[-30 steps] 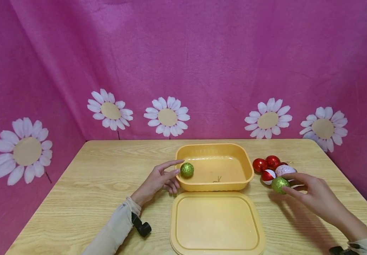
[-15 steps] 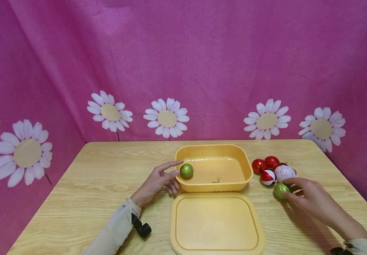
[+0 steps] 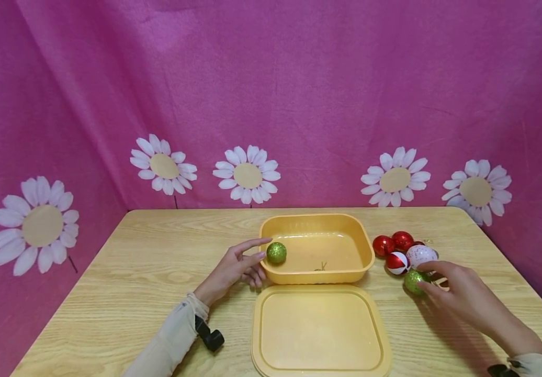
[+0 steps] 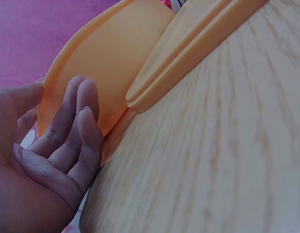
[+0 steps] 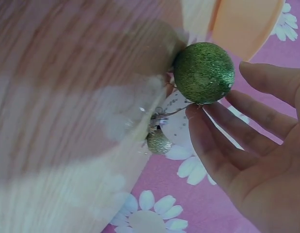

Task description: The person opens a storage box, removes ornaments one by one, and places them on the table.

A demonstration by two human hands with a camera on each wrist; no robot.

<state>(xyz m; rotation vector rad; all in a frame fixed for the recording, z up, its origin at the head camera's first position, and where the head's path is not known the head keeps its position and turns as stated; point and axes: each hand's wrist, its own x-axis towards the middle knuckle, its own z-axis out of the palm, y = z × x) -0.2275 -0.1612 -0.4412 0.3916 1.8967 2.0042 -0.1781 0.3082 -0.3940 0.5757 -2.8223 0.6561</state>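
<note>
My left hand (image 3: 233, 267) lies at the left end of the yellow plastic box (image 3: 318, 276), its fingers relaxed against the rim and outer wall. In the left wrist view those fingers (image 4: 74, 121) are loosely bent beside the box wall. Inside the box sits a green glitter bauble (image 3: 277, 253). A second green bauble (image 3: 415, 282) is on the table under the fingertips of my right hand (image 3: 464, 293). In the right wrist view the thumb looks slightly apart from that bauble (image 5: 204, 73), while other fingertips touch its lower side.
Red baubles (image 3: 383, 246), a red-and-white bauble (image 3: 397, 263) and a white speckled bauble (image 3: 421, 255) cluster right of the box. In front of the box lies its yellow lid (image 3: 320, 330). A pink curtain (image 3: 299, 94) with daisies hangs behind the wooden table (image 3: 181, 230).
The right hand has lowered the green bauble slightly right and toward me, onto the table beside the cluster. During the last half second it has hardly moved. My left hand has stayed at the box.
</note>
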